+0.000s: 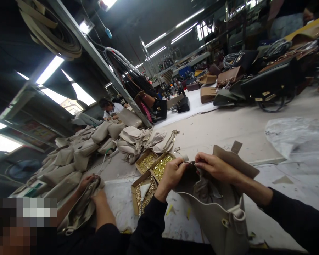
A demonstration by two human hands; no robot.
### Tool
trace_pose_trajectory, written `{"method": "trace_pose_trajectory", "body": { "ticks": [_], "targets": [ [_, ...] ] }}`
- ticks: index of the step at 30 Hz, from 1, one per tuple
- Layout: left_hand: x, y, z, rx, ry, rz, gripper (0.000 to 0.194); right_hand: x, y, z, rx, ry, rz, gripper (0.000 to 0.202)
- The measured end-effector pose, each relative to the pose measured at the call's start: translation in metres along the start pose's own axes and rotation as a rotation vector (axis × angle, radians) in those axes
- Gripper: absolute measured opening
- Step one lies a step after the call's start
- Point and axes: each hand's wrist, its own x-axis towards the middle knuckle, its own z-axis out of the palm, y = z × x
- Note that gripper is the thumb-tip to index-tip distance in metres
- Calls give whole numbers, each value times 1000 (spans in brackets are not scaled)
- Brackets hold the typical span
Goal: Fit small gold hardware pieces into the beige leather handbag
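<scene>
A beige leather handbag (215,216) stands open on the worktable in front of me. My left hand (172,173) pinches its upper rim on the left. My right hand (215,166) grips the same rim just to the right, fingertips nearly touching the left hand. The bag's grey lining (204,187) shows inside the opening, and a strap tab (236,146) sticks up behind my right hand. What my fingertips hold at the rim is too small to tell.
Three cardboard boxes of small brass hardware (159,165) sit left of my hands. A co-worker's hands (91,187) hold another beige bag at lower left. A heap of beige bags (101,141) lies beyond, a clear plastic sheet (295,138) at right, dark bags (268,85) at the back.
</scene>
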Motion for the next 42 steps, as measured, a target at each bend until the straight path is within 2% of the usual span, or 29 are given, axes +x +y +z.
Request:
{"method": "trace_pose_trajectory", "body": {
  "ticks": [3, 5, 8, 11, 16, 26, 32, 37, 42],
  "targets": [
    [6, 1, 7, -212, 66, -147, 33, 11, -8, 14, 211, -111, 79, 30],
    [7, -2, 11, -315, 100, -215, 34, 16, -11, 23, 236, -152, 78, 27],
    [5, -11, 16, -391, 137, -263, 35, 15, -9, 28, 59, -93, -37, 17],
    [3, -20, 21, -486, 171, -318, 35, 8, -3, 20, -162, -8, -184, 13],
    [3, -28, 28, -606, 194, -358, 32, 2, 5, 10, -292, 4, -208, 13],
    [3, -27, 32, -679, 176, -392, 27, 3, 12, 7, -382, -18, -189, 12],
    [6, -29, 35, -753, 153, -434, 34, 4, 16, 0, -358, -31, -188, 11],
    [5, -36, 37, -860, 75, -492, 47, 6, 17, -1, -333, -60, -135, 11],
    [1, -33, 34, -884, 37, -490, 46, 5, 13, -2, -299, -83, -104, 12]
  ]
}}
